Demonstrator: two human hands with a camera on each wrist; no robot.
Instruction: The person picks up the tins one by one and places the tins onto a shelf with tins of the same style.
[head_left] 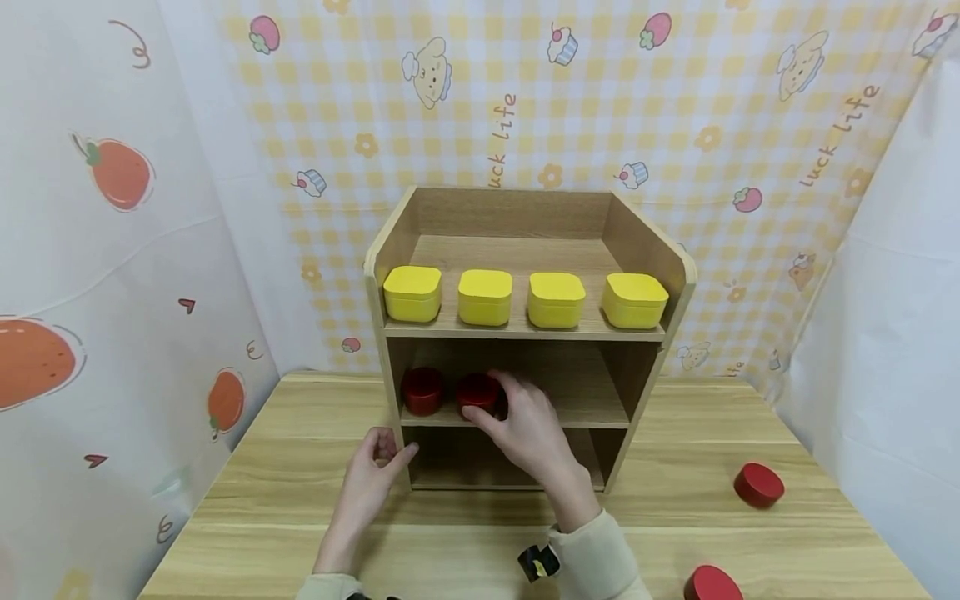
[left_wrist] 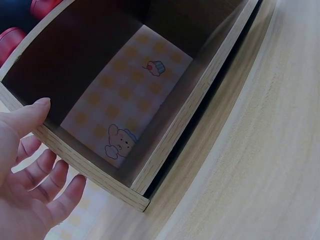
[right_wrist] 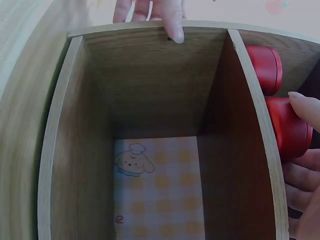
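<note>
On the middle level of a small wooden shelf [head_left: 525, 332] stand two round red tins. My right hand [head_left: 534, 429] holds the right-hand red tin [head_left: 476, 392] between thumb and fingers, as the right wrist view shows on the tin's side [right_wrist: 289, 127]. Just left of it, a short gap away, sits the other red tin [head_left: 422, 392]. My left hand [head_left: 372, 471] grips the front edge of the shelf's left side panel [left_wrist: 95, 167], thumb on the inner side and fingers outside. The underside of the held tin cannot be seen.
Several yellow lidded boxes [head_left: 556, 300] line the shelf's top level. Two more red tins, one farther back [head_left: 759, 485] and one near the front edge of view [head_left: 712, 583], lie on the wooden table [head_left: 675, 450] at right. A patterned cloth [head_left: 480, 100] hangs behind.
</note>
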